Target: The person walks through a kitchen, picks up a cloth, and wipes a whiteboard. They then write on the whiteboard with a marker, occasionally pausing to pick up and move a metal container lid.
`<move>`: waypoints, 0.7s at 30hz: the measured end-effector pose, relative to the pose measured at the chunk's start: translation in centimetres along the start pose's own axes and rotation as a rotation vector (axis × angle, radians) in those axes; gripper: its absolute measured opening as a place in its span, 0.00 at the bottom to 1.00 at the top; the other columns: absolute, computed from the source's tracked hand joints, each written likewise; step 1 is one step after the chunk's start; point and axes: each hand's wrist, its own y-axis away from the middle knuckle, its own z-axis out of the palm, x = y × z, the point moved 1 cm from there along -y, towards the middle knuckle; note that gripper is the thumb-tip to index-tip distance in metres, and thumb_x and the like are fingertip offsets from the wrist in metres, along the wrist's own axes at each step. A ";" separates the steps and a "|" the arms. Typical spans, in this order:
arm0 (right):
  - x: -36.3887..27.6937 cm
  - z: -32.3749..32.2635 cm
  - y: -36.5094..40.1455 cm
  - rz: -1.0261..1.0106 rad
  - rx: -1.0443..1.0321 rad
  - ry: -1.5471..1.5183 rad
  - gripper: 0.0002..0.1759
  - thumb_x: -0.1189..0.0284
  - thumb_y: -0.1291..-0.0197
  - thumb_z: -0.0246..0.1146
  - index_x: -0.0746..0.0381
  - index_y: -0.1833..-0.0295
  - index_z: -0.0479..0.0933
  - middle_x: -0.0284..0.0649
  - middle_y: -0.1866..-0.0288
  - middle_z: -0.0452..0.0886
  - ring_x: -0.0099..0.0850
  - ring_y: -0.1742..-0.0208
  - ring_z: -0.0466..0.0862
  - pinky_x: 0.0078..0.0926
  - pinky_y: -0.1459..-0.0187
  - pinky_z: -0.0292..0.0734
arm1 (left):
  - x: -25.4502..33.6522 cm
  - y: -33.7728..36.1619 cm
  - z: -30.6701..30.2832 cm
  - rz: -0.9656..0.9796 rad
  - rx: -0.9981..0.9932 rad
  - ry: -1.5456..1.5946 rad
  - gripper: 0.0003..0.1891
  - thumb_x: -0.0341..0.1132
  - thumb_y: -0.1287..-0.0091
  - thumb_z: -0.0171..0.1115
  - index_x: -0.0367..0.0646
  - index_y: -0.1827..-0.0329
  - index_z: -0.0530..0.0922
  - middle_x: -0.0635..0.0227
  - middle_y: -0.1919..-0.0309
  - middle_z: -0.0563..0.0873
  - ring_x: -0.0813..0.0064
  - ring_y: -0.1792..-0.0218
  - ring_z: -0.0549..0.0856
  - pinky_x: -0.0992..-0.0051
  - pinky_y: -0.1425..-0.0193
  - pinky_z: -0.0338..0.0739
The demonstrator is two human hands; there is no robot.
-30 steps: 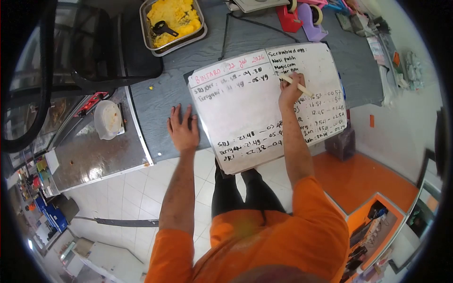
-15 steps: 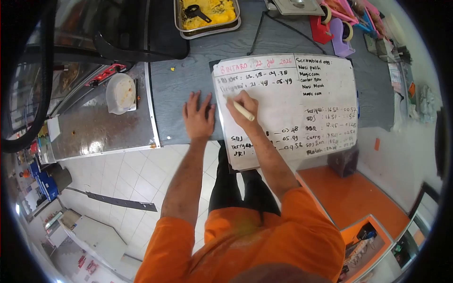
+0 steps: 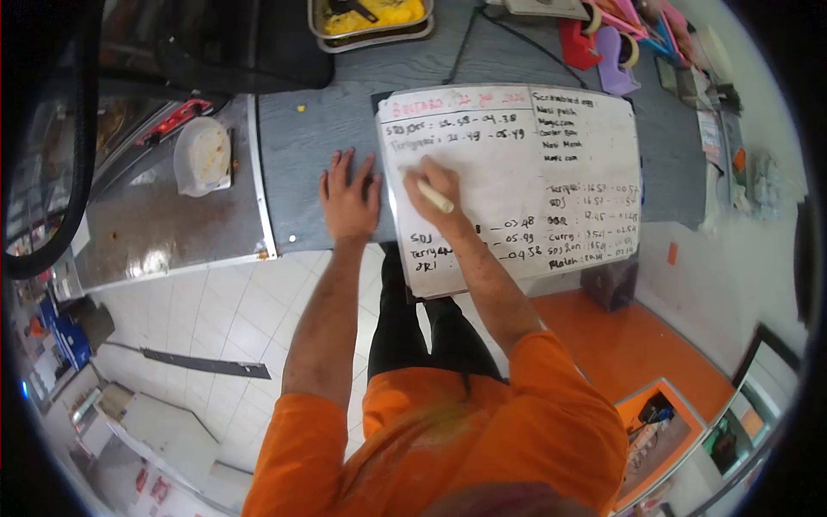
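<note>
A whiteboard (image 3: 551, 146) covered in handwritten names and times lies on the grey counter (image 3: 301, 164), its near end overhanging the edge. My right hand (image 3: 433, 194) grips a white marker (image 3: 436, 198) with its tip against the board's left part, under the second written line. My left hand (image 3: 348, 195) rests flat with fingers spread on the counter, just left of the board's edge.
A metal tray of yellow scrambled egg (image 3: 372, 19) with a black scoop stands at the counter's far side. A white bowl (image 3: 202, 153) sits on the steel surface (image 3: 164, 233) to the left. Red and purple tape dispensers (image 3: 603, 47) lie far right. Tiled floor lies below.
My right hand moved with the marker from the board's upper right column to its left part a second ago and has stayed there since. My left hand stayed flat on the counter.
</note>
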 end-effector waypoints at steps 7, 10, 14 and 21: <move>0.3 0.6 0.4 0.039 0.085 -0.069 0.12 0.80 0.46 0.63 0.62 0.75 0.67 0.45 0.84 0.71 0.42 0.84 0.76 0.33 0.80 0.70 | 0.2 0.0 0.8 0.019 -0.008 -0.032 0.19 0.46 0.32 0.56 0.60 0.38 0.77 0.66 0.32 0.70 0.64 0.28 0.63 0.54 0.26 0.52; 0.4 0.6 0.6 0.034 0.076 -0.049 0.13 0.80 0.46 0.63 0.62 0.76 0.65 0.45 0.84 0.71 0.42 0.83 0.77 0.33 0.81 0.70 | 0.0 0.1 0.6 0.002 -0.014 -0.053 0.19 0.46 0.31 0.54 0.61 0.38 0.77 0.68 0.31 0.69 0.66 0.27 0.61 0.56 0.24 0.49; 0.5 0.6 0.7 -0.008 0.072 -0.029 0.13 0.82 0.48 0.63 0.63 0.74 0.64 0.45 0.82 0.72 0.42 0.83 0.77 0.34 0.81 0.70 | 0.2 0.1 0.3 -0.012 -0.055 -0.083 0.20 0.46 0.29 0.52 0.62 0.35 0.74 0.70 0.30 0.67 0.69 0.26 0.59 0.59 0.23 0.47; 0.6 0.6 0.9 -0.044 0.045 0.005 0.12 0.82 0.49 0.63 0.63 0.74 0.65 0.45 0.82 0.73 0.42 0.83 0.77 0.35 0.81 0.70 | 0.1 0.1 0.5 -0.003 -0.016 -0.030 0.19 0.45 0.32 0.54 0.61 0.38 0.77 0.68 0.32 0.69 0.65 0.27 0.61 0.55 0.24 0.48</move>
